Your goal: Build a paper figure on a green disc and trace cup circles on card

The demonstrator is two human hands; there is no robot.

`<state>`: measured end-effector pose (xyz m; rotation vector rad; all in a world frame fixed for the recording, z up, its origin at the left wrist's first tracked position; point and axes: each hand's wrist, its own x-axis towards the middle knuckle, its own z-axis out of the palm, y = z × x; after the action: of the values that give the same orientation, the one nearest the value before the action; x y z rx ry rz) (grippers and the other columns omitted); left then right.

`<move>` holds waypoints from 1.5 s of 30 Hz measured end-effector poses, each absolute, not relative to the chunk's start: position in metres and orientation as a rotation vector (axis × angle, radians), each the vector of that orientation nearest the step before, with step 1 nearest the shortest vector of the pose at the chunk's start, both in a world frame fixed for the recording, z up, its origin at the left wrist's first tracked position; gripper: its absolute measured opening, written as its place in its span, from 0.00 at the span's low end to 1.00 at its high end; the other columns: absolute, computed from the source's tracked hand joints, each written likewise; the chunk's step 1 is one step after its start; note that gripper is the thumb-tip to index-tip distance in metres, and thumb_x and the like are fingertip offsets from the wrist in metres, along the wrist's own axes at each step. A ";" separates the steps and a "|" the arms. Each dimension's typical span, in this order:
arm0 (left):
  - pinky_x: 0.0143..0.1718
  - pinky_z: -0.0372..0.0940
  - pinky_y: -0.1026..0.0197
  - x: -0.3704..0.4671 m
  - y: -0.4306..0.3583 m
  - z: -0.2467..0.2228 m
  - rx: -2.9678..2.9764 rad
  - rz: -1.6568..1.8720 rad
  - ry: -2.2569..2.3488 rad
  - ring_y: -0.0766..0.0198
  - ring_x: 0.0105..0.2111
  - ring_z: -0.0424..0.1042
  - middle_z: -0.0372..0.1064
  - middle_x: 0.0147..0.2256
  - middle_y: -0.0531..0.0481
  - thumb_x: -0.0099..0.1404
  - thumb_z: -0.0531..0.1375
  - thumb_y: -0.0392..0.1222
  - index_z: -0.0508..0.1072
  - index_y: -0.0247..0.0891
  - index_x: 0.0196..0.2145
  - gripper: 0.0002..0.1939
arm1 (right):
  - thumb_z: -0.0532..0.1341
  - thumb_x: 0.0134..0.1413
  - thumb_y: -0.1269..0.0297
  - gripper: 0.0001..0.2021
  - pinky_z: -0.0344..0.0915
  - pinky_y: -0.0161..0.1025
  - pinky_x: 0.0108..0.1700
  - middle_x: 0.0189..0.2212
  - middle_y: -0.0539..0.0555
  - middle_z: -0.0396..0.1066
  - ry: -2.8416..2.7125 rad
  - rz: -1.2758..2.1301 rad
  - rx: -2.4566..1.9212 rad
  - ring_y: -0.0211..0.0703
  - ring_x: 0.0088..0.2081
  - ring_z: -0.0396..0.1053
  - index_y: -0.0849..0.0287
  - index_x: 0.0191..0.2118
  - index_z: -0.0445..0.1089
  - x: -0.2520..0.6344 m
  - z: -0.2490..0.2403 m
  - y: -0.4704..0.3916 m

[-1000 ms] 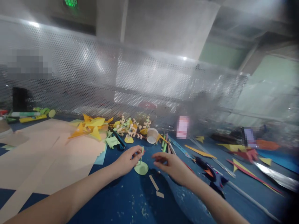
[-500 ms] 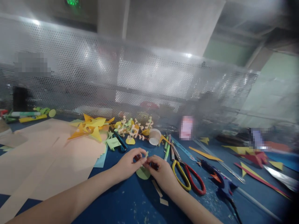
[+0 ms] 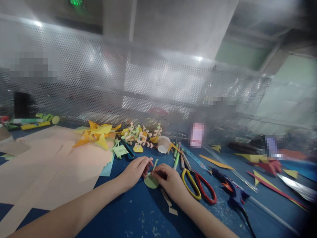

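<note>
My right hand (image 3: 170, 180) pinches a narrow light green paper strip (image 3: 155, 164), which sticks up between thumb and fingers. Just below it is a light green paper circle (image 3: 151, 182), partly covered by the right fingers. My left hand (image 3: 137, 171) is at the circle's left side, its fingers loosely bent and apart from the strip. Whether the left fingertips touch the circle's edge I cannot tell. Two small pale paper scraps, one of them a short piece (image 3: 173, 211), lie beside my right wrist.
Right of my hands lie scissors (image 3: 198, 185) with yellow and red handles, and a blue glue gun (image 3: 236, 195) with a cord. A large pale paper sheet (image 3: 56, 168) covers the left. Yellow paper shapes (image 3: 100, 135), curled paper flowers (image 3: 141, 135) and a tape roll (image 3: 163, 144) stand behind.
My left fingers have come off the green strip and moved slightly left and down. The right hand keeps the strip, and more of the strip and circle now shows.
</note>
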<state>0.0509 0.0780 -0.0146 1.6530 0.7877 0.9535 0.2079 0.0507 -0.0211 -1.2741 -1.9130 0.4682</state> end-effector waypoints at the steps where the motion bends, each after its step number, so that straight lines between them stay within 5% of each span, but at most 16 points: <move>1: 0.26 0.61 0.64 0.051 0.078 -0.015 1.653 0.953 0.787 0.65 0.25 0.61 0.57 0.24 0.53 0.63 0.45 0.50 0.67 0.36 0.29 0.18 | 0.58 0.48 0.66 0.05 0.62 0.35 0.30 0.26 0.52 0.68 -1.910 0.472 -1.278 0.40 0.28 0.66 0.58 0.27 0.70 0.208 -0.022 0.051; 28: 0.28 0.61 0.63 0.050 0.076 -0.012 1.598 1.091 0.798 0.64 0.26 0.62 0.60 0.25 0.52 0.63 0.46 0.49 0.68 0.34 0.30 0.18 | 0.55 0.53 0.59 0.10 0.61 0.35 0.30 0.26 0.51 0.66 -1.874 0.445 -1.299 0.40 0.27 0.64 0.59 0.32 0.70 0.208 -0.018 0.047; 36: 0.26 0.60 0.65 0.045 0.077 -0.013 1.641 1.112 0.819 0.66 0.24 0.62 0.59 0.24 0.53 0.57 0.43 0.37 0.68 0.34 0.33 0.15 | 0.48 0.59 0.57 0.16 0.62 0.37 0.36 0.28 0.54 0.68 -1.815 0.440 -1.275 0.43 0.33 0.66 0.59 0.34 0.69 0.211 -0.019 0.048; 45: 0.31 0.60 0.65 0.048 0.075 -0.010 1.852 1.156 0.967 0.64 0.27 0.64 0.65 0.26 0.52 0.52 0.53 0.34 0.72 0.36 0.31 0.10 | 0.49 0.59 0.56 0.16 0.62 0.38 0.36 0.28 0.54 0.69 -1.796 0.426 -1.283 0.44 0.33 0.66 0.59 0.35 0.70 0.213 -0.022 0.049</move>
<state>0.0479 0.0752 -0.0098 1.8518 0.9673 1.1556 0.2125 0.0491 -0.0217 -1.2827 -1.7963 0.4262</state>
